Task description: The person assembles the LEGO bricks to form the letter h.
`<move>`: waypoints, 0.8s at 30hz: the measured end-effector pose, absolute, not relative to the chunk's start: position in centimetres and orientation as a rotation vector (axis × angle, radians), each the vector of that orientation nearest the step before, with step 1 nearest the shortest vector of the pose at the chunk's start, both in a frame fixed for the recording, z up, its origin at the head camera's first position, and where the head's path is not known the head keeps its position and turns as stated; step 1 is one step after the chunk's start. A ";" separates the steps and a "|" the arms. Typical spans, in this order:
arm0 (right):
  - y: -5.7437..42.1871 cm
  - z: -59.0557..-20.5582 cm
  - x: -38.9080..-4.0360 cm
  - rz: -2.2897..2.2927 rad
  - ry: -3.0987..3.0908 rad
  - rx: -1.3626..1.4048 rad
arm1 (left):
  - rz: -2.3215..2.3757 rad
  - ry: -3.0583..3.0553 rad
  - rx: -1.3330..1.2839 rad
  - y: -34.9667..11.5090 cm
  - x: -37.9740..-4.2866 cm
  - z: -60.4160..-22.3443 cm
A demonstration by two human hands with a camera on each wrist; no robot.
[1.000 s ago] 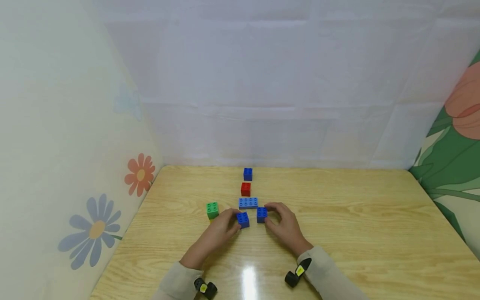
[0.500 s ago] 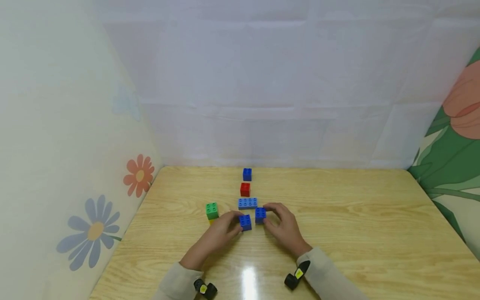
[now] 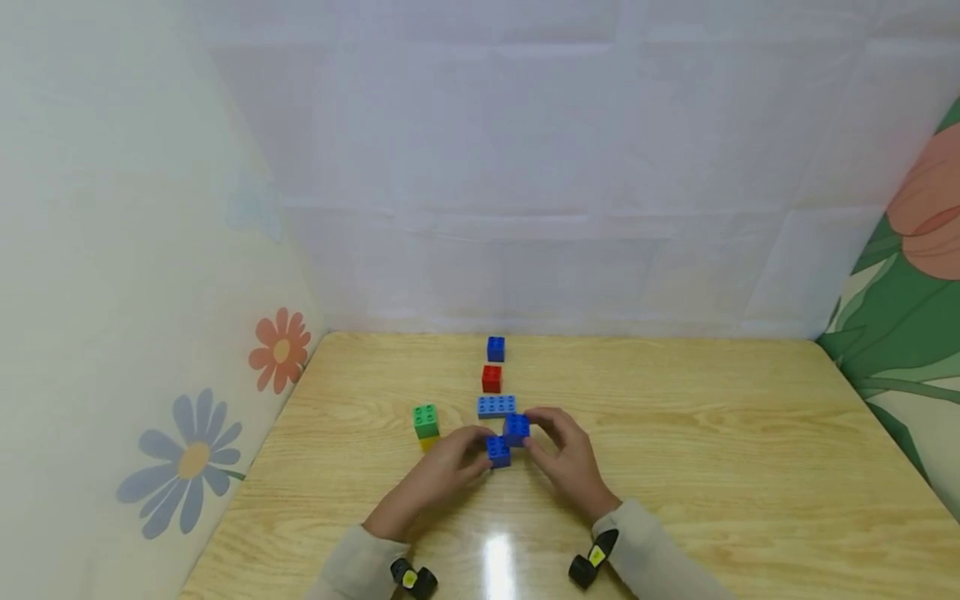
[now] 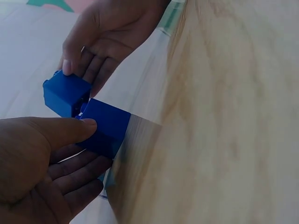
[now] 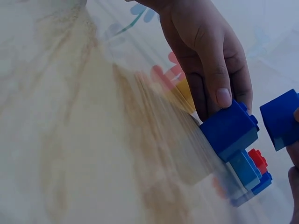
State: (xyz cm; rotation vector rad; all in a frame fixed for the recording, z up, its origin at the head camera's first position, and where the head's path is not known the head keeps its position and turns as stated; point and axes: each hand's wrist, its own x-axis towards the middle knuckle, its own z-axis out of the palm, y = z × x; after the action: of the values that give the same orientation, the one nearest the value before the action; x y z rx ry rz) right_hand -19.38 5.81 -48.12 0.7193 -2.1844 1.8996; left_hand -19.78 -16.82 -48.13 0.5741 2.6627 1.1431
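Between thumb and fingers my left hand (image 3: 450, 463) pinches a blue building brick (image 3: 498, 452) down at the tabletop. My right hand (image 3: 568, 454) grips another blue brick (image 3: 517, 430) by its right side. In the right wrist view this right-hand brick (image 5: 279, 119) hangs off the tabletop, a gap away from the left-hand brick (image 5: 229, 131). From the left wrist, the left thumb (image 4: 70, 130) lies on the near brick (image 4: 106, 128), and the right-hand brick (image 4: 66, 94) is beyond it. The right hand's fingertips behind its brick are partly hidden.
Just beyond the hands lies a long light-blue brick (image 3: 497, 407). Behind it in line stand a red brick (image 3: 492, 378) and a blue brick (image 3: 496, 348). Left of them, a green brick (image 3: 425, 421) sits on a yellow brick (image 3: 429, 443). A white sheet (image 3: 555, 250) hangs behind the table (image 3: 712, 450).
The left hand has shifted its blue brick right and slightly nearer the person, turning it straighter. The right hand has moved its brick slightly left, so the two bricks are closer together.
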 end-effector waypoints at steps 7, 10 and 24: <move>5.5 -48.3 -19.1 1.952 -2.113 0.837 | 1.168 2.637 0.571 -16.7 -19.6 -48.1; 5.5 -48.5 -19.1 1.957 -2.116 0.856 | 1.179 2.622 0.571 -16.7 -19.6 -48.1; 5.7 -51.4 -20.5 1.915 -2.117 0.969 | 1.188 2.620 0.591 -16.7 -19.5 -48.3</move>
State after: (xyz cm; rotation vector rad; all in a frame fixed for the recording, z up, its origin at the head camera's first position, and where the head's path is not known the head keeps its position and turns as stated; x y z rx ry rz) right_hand -20.53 5.65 -51.35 0.9691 -2.1167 1.9153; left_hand -19.46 -16.71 -48.27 0.5910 2.6195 1.1875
